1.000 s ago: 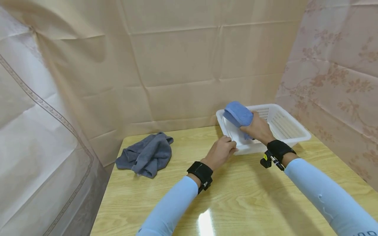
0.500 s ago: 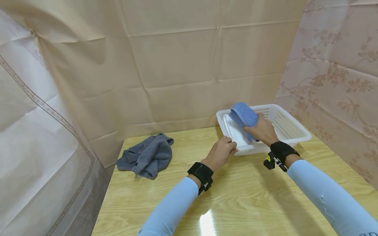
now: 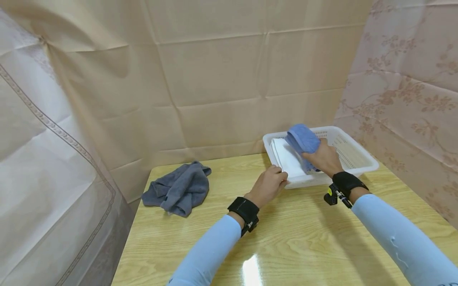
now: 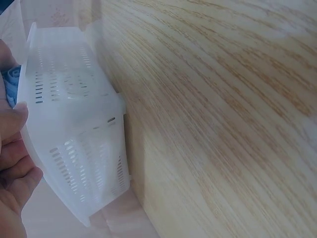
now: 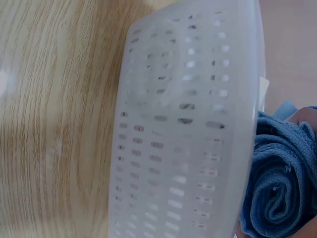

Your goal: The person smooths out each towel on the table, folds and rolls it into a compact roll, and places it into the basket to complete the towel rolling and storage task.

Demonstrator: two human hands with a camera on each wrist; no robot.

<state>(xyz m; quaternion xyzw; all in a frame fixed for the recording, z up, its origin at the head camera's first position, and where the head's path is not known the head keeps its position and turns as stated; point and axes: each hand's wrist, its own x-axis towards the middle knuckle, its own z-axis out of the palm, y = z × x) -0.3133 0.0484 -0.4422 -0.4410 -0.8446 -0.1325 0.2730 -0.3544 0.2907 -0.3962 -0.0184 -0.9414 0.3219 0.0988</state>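
Observation:
My right hand (image 3: 323,159) grips a rolled blue towel (image 3: 303,139) over the white plastic basket (image 3: 358,155). The right wrist view shows the spiral end of the roll (image 5: 275,198) just past the basket's rim. At the basket's near left corner, my left hand (image 3: 267,184) holds the rim, its thumb and fingers (image 4: 20,188) against the edge in the left wrist view. A folded white cloth (image 3: 289,159) lies along the left side inside the basket, next to the blue roll. The lower part of the roll is partly hidden by my right hand.
A crumpled dark grey towel (image 3: 179,188) lies at the left of the wooden table (image 3: 286,238). Beige cloth (image 3: 222,79) hangs behind the table, and a flowered pink cloth (image 3: 411,99) hangs beside the basket on the right.
My right hand has shifted to the right with the blue towel, baring more of the folded white cloth. The left hand stays at the basket's corner.

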